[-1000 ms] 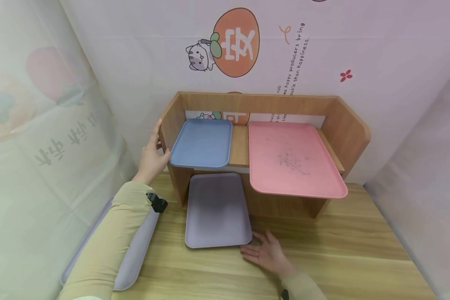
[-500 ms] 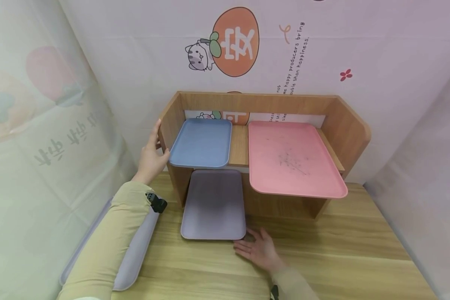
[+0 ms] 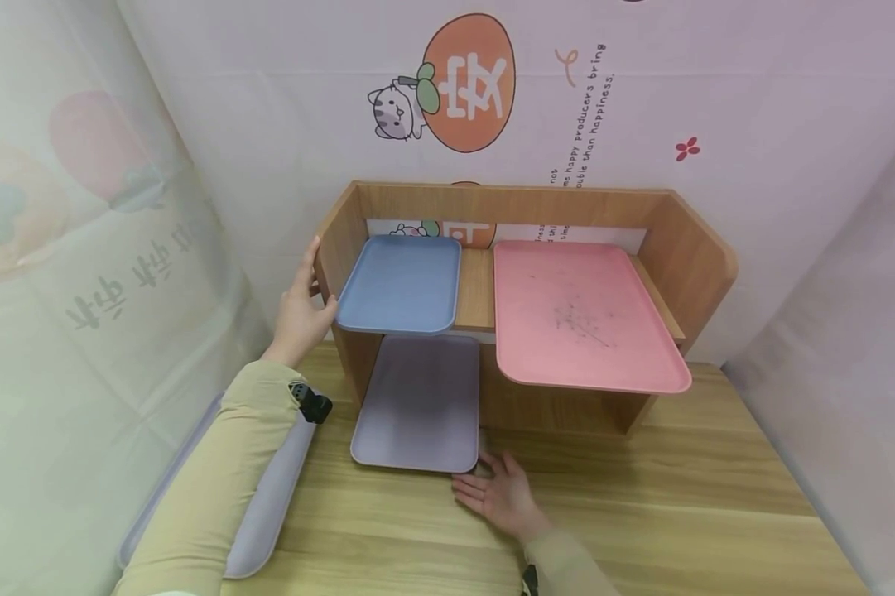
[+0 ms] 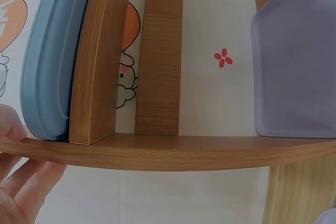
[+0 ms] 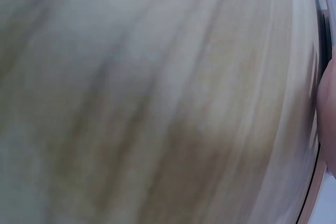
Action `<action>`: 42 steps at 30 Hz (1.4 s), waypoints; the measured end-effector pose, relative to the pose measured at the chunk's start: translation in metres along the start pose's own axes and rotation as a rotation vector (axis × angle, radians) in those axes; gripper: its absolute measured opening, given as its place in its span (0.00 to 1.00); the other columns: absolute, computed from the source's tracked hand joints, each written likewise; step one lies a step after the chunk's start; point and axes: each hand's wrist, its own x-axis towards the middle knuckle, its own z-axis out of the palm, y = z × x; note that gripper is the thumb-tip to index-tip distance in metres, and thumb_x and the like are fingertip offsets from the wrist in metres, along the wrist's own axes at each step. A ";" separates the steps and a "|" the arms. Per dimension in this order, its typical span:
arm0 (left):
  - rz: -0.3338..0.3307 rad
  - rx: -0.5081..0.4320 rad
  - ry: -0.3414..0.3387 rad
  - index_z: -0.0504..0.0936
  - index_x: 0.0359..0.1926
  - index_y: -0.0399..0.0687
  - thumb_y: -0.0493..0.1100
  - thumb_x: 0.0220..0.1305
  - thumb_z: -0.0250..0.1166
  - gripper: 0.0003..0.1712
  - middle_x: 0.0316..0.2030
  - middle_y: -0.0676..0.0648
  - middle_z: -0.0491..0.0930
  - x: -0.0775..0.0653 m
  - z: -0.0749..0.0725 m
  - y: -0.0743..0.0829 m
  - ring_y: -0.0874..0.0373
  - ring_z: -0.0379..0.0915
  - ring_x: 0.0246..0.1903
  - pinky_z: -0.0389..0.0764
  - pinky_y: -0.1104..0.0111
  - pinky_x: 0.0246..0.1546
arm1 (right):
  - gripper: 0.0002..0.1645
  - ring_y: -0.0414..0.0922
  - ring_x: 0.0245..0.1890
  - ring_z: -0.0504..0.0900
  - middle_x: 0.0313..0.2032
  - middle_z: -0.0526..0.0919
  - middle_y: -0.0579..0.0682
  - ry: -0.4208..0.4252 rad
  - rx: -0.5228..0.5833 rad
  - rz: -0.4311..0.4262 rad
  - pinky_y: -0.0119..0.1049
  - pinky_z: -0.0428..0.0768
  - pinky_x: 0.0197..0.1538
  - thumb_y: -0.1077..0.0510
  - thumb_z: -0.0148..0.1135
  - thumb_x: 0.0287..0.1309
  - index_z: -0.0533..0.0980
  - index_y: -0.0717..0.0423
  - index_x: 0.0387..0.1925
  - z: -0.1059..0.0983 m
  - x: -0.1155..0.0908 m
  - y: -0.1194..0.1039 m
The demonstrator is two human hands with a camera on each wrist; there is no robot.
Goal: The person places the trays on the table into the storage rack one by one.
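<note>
A wooden two-level shelf point(image 3: 477, 285) stands against the back cloth. My left hand point(image 3: 300, 319) grips the front edge of its left side panel point(image 4: 173, 156), thumb on the inner side and fingers outside in the left wrist view. A lavender tray point(image 3: 421, 406) lies partly under the upper board, its front sticking out over the table. My right hand point(image 3: 502, 501), fingers extended, touches this tray at its front right corner. On the upper board rest a blue tray point(image 3: 402, 285) and a larger pink tray point(image 3: 584, 319), which overhangs the front. The right wrist view is mostly blurred wood grain.
Another lavender tray point(image 3: 268, 509) lies on the wooden table point(image 3: 685, 497) at the left, partly hidden by my left sleeve point(image 3: 209, 480). Printed cloth point(image 3: 268, 124) hangs behind and on both sides. The shelf's right panel point(image 3: 689, 265) rises beside the pink tray.
The lavender tray has slid back toward the shelf and to the left, its right side swinging straighter. My right hand has followed leftward. My left hand stays on the panel.
</note>
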 end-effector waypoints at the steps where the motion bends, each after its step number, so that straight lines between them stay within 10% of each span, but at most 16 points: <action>1: 0.001 -0.001 0.000 0.40 0.74 0.71 0.32 0.61 0.56 0.50 0.64 0.29 0.63 0.000 0.000 0.000 0.31 0.71 0.54 0.77 0.42 0.45 | 0.40 0.69 0.68 0.50 0.65 0.39 0.83 -0.001 -0.009 0.000 0.56 0.55 0.70 0.38 0.10 0.68 0.24 0.56 0.71 0.000 -0.001 0.000; 17: 0.000 -0.009 -0.007 0.39 0.74 0.70 0.31 0.61 0.55 0.51 0.65 0.29 0.63 0.000 0.000 0.000 0.30 0.70 0.55 0.77 0.41 0.45 | 0.40 0.60 0.69 0.20 0.68 0.20 0.72 -0.203 0.177 -0.020 0.51 0.39 0.72 0.35 0.13 0.66 0.10 0.45 0.66 -0.046 -0.050 -0.044; 23: 0.004 0.002 -0.006 0.39 0.74 0.69 0.31 0.61 0.55 0.50 0.64 0.29 0.64 0.000 0.000 0.000 0.30 0.70 0.55 0.77 0.41 0.45 | 0.33 0.63 0.69 0.52 0.61 0.61 0.68 -0.341 0.475 -0.063 0.49 0.35 0.73 0.35 0.24 0.68 0.35 0.35 0.69 -0.096 -0.082 -0.084; 28: 0.003 0.002 -0.004 0.39 0.74 0.71 0.31 0.61 0.55 0.51 0.64 0.29 0.64 0.001 0.000 0.000 0.31 0.70 0.55 0.77 0.42 0.45 | 0.33 0.65 0.62 0.64 0.69 0.27 0.63 -0.378 0.535 -0.111 0.49 0.36 0.73 0.37 0.24 0.69 0.19 0.17 0.64 -0.115 -0.110 -0.124; 31: -0.001 0.002 -0.005 0.40 0.74 0.71 0.31 0.61 0.56 0.51 0.64 0.29 0.64 0.001 0.000 0.001 0.31 0.70 0.55 0.77 0.42 0.45 | 0.30 0.67 0.62 0.64 0.70 0.37 0.66 -0.401 0.547 -0.144 0.52 0.38 0.72 0.37 0.25 0.70 0.41 0.28 0.71 -0.122 -0.124 -0.149; 35: -0.003 0.008 -0.007 0.40 0.74 0.70 0.31 0.61 0.56 0.50 0.63 0.29 0.64 0.000 0.000 0.002 0.31 0.70 0.55 0.77 0.42 0.45 | 0.33 0.68 0.60 0.66 0.56 0.68 0.74 -0.405 0.538 -0.217 0.54 0.48 0.72 0.41 0.29 0.71 0.67 0.62 0.56 -0.118 -0.140 -0.189; 42: -0.006 0.012 -0.013 0.39 0.74 0.70 0.32 0.61 0.55 0.50 0.64 0.29 0.64 0.000 -0.001 0.002 0.31 0.70 0.55 0.77 0.42 0.45 | 0.17 0.62 0.49 0.77 0.45 0.75 0.68 -0.201 0.324 -0.491 0.55 0.74 0.58 0.55 0.35 0.73 0.68 0.57 0.50 -0.076 -0.163 -0.268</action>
